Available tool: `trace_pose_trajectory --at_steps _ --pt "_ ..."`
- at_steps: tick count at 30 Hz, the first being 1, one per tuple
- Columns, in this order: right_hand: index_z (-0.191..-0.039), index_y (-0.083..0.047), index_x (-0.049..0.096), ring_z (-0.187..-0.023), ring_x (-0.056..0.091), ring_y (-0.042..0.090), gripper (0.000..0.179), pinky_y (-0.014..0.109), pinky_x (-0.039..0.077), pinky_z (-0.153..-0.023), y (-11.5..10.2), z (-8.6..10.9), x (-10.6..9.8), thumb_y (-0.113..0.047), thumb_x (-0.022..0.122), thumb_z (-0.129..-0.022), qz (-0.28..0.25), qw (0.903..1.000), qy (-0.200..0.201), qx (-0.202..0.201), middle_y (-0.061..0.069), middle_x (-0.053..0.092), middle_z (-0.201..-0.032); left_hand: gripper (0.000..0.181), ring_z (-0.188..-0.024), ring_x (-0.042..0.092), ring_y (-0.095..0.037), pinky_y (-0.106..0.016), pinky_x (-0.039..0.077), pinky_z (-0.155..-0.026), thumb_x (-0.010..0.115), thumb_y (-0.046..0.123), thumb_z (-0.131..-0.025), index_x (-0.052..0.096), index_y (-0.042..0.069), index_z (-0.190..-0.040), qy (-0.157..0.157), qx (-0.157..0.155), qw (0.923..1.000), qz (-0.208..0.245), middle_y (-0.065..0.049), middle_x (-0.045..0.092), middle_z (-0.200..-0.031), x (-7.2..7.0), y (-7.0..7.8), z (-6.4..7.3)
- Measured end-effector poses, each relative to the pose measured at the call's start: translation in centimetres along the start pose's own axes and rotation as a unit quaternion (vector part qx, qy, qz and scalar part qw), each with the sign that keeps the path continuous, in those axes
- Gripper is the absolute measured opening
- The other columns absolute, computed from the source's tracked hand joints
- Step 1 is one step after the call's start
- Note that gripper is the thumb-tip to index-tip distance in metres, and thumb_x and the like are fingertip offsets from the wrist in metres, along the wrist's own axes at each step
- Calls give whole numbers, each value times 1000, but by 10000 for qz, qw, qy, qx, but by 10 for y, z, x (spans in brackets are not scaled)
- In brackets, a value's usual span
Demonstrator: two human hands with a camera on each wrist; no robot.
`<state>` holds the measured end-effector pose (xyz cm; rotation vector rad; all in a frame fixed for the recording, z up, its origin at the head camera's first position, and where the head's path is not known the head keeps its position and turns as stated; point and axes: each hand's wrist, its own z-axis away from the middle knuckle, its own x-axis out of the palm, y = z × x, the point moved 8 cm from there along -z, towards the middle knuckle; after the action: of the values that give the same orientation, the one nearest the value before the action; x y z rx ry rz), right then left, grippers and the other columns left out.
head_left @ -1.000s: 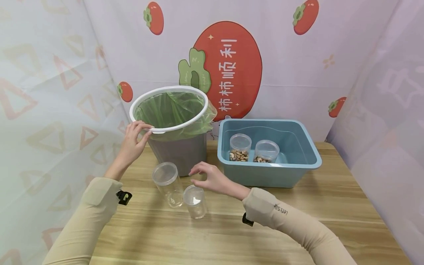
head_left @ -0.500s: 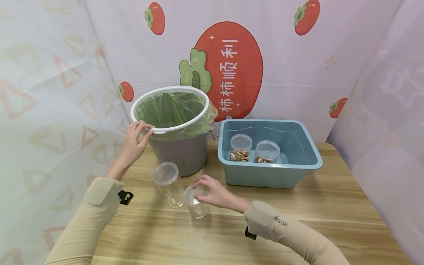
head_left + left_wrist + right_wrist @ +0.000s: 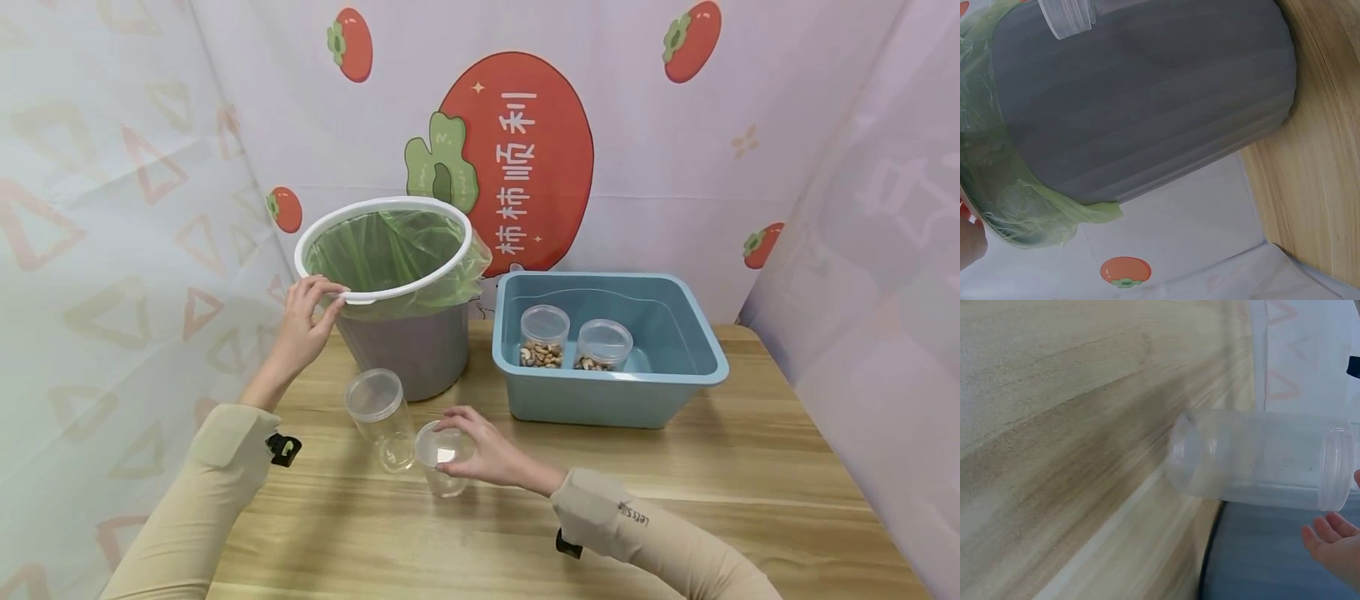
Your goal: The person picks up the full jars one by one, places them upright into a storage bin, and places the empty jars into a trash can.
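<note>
At centre-left, pinches smooth bin rim (image 3: 393,291) with left hand (image 3: 303,321). Below, curves right hand (image 3: 483,452) around clear cylindrical jar (image 3: 432,447); cannot tell contact.

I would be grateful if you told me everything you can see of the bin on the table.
The bin stands upright on the wooden table, left of the blue tub. It looks like grey plastic, faintly ribbed, with a white rim. A translucent green liner spills over its outside. The left hand grips the rim's near left part.
</note>
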<state>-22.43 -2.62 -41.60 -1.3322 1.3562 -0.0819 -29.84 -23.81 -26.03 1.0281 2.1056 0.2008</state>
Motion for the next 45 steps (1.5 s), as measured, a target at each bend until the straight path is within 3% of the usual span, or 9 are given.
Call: trace_pose_trajectory --at_steps 17,27,37,45 --pt "-121 -19 49 -119 41 27 56 46 39 -89 11 6 17 -28 73 -71 -15 10000 -23 95 9 39 -132 15 -109 33 -38 -53 21 -92 55 -4 -81 56 -4 -96 56 54 10000 24 -22 46 -101 0 1 -1" --pt "-119 -14 47 -107 49 16 56 29 41 -87 14 7 23 -19 73 -70 -315 9993 186 100 4 48 -119 14 -108 34 -39 -52 22 -92 55 -5 -81 56 -5 -95 140 44 9999 59 -22 46 -99 0 1 0" --pt "-118 -13 47 -104 50 16 55 28 43 -84 13 7 22 -17 74 -69 -264 9988 406 3 5 49 -118 15 -108 35 -38 -51 21 -93 55 -3 -81 56 -5 -96 139 159 9998 -17 -22 47 -100 -1 1 0" --pt "-118 -13 48 -101 51 16 57 27 45 -81 6 5 8 -18 75 -68 -191 9964 801 -180 5 51 -115 15 -108 34 -38 -51 21 -93 56 -3 -81 57 -4 -96 92 122 9999 -18 -21 47 -100 -1 2 0"
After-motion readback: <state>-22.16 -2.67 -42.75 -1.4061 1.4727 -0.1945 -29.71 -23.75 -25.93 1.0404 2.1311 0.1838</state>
